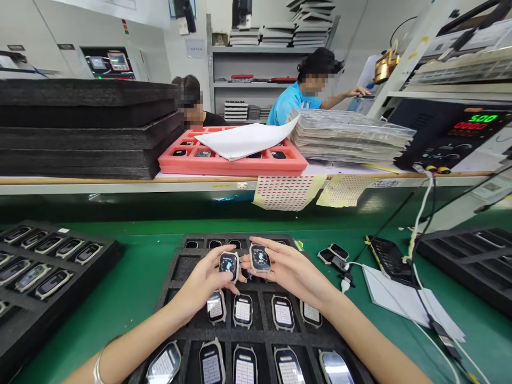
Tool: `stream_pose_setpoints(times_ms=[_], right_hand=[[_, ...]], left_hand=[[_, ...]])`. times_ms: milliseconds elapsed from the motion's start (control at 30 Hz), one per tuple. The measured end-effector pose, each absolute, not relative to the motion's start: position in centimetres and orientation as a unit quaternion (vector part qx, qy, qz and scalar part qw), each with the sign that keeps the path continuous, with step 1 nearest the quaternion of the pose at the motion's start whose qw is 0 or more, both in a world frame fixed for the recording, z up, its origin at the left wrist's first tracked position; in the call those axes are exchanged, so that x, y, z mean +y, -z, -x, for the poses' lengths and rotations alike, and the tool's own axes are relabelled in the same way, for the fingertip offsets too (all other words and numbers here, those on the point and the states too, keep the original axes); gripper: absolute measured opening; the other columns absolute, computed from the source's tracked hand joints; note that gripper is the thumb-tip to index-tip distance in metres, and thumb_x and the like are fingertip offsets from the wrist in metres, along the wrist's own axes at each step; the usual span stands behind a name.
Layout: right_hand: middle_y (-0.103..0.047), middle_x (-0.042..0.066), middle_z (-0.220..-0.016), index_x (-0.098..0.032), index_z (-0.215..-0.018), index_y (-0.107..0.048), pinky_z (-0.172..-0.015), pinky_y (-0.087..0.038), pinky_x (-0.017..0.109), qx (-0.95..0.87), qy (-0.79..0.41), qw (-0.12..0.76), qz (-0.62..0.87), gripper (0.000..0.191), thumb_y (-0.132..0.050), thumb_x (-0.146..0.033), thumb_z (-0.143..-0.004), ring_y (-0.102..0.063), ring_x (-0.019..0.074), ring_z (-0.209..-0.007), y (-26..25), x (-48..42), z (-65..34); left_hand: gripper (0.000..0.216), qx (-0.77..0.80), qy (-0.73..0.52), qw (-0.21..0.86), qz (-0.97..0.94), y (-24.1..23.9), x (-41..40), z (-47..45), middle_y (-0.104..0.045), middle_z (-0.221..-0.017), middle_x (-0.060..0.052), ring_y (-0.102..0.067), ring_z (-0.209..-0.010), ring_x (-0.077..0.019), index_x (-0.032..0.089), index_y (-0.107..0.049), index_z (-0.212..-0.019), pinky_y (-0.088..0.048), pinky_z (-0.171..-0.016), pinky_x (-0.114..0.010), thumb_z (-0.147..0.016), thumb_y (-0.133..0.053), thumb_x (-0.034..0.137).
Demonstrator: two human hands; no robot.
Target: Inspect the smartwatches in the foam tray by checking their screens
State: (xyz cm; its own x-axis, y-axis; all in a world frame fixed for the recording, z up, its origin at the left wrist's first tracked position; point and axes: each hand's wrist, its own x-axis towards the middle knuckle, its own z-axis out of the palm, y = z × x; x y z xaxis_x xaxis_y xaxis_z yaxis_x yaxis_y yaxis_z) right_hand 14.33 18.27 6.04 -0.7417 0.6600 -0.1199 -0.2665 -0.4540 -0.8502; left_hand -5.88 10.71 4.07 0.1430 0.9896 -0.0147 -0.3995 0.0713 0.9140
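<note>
Pinching the left-hand watch in the left hand, curling thumb and fingers round the case edges, with the lit dial facing up. Gripping the right-hand watch in the right hand the same way, closing fingertips on its sides, with the lit dial turned towards the camera. Holding the two just beside each other, almost touching, above the upper middle of the black foam tray. Stretching both forearms over that tray's near rows.

Seeing, just below the hands, a row of tray watches lying in their pockets with white screens glowing, and another row nearer the camera. Noting the tray sitting squarely in front on the green surface.

Catching a second tray to the left, carrying dark-screened watches. Spotting two loose watches on the surface near the right hand, close to a white cable running down over a paper sheet. Glimpsing a third tray further right.

Looking up at the shelf beyond: black foam sheets stacked high, a pink tray under white paper, a pile of clear bags, a meter glowing with green and red digits. Seeing two other people beyond that shelf, one reaching out to the right.
</note>
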Motion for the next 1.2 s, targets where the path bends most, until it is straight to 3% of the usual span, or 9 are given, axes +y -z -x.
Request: stream_pose_setpoints(times_ms=[300,633,800,933,1033,1200], right_hand=[[-0.067,0.013,-0.114,-0.019,-0.132,-0.049,-0.095,-0.044,0.057,-0.421,-0.828,0.281,0.243,0.044,-0.058,-0.021,-0.089,-0.064,0.0274,-0.106,-5.3,18.1,-14.6],[-0.069,0.009,-0.111,-0.023,-0.128,-0.055,-0.089,-0.052,0.052,-0.488,-0.779,0.305,0.250,0.045,-0.064,-0.018,-0.084,-0.064,0.0267,-0.105,-4.2,17.7,-14.4],[-0.070,0.008,-0.109,-0.025,-0.130,-0.054,-0.089,-0.052,0.052,-0.511,-0.769,0.294,0.247,0.046,-0.064,-0.019,-0.085,-0.065,0.0266,-0.104,-3.9,17.6,-14.4],[-0.067,0.009,-0.117,-0.024,-0.132,-0.052,-0.095,-0.048,0.054,-0.499,-0.784,0.287,0.233,0.045,-0.062,-0.023,-0.088,-0.058,0.0277,-0.116,-4.1,17.4,-14.4],[-0.064,0.009,-0.122,-0.024,-0.132,-0.051,-0.098,-0.046,0.053,-0.498,-0.787,0.285,0.226,0.044,-0.061,-0.025,-0.090,-0.054,0.0266,-0.120,-4.2,17.3,-14.3],[-0.067,0.009,-0.110,-0.020,-0.115,-0.065,-0.090,-0.053,0.045,-0.547,-0.766,0.267,0.208,0.033,-0.069,-0.017,-0.083,-0.060,0.0242,-0.108,-4.2,17.5,-14.4]], left_hand=[[0.034,0.386,-0.562,0.630,-0.371,-2.9,11.0,5.9,-0.064,-0.096,-0.009,-0.063,-0.086,-0.0227,0.017,-0.053,-0.117,-0.053,-0.073,-0.037,-0.085,-0.055,0.026],[0.030,0.388,-0.549,0.616,-0.410,-2.5,10.6,5.8,-0.061,-0.098,-0.008,-0.062,-0.087,-0.0225,0.019,-0.052,-0.117,-0.054,-0.070,-0.035,-0.087,-0.050,0.023],[0.030,0.393,-0.545,0.607,-0.424,-2.6,10.6,5.8,-0.060,-0.096,-0.007,-0.061,-0.087,-0.0219,0.020,-0.054,-0.115,-0.054,-0.070,-0.034,-0.085,-0.053,0.025],[0.040,0.432,-0.522,0.567,-0.468,-2.3,10.7,5.8,-0.058,-0.094,-0.004,-0.060,-0.079,-0.0182,0.021,-0.051,-0.115,-0.050,-0.062,-0.026,-0.077,-0.063,0.020],[0.038,0.471,-0.505,0.513,-0.510,-2.2,10.8,5.9,-0.056,-0.091,-0.002,-0.055,-0.075,-0.0158,0.020,-0.053,-0.111,-0.047,-0.066,-0.025,-0.075,-0.064,0.017],[0.027,0.509,-0.463,0.475,-0.548,-2.5,10.6,6.2,-0.058,-0.084,0.000,-0.053,-0.076,-0.0171,0.019,-0.055,-0.102,-0.042,-0.070,-0.026,-0.076,-0.057,0.014]])
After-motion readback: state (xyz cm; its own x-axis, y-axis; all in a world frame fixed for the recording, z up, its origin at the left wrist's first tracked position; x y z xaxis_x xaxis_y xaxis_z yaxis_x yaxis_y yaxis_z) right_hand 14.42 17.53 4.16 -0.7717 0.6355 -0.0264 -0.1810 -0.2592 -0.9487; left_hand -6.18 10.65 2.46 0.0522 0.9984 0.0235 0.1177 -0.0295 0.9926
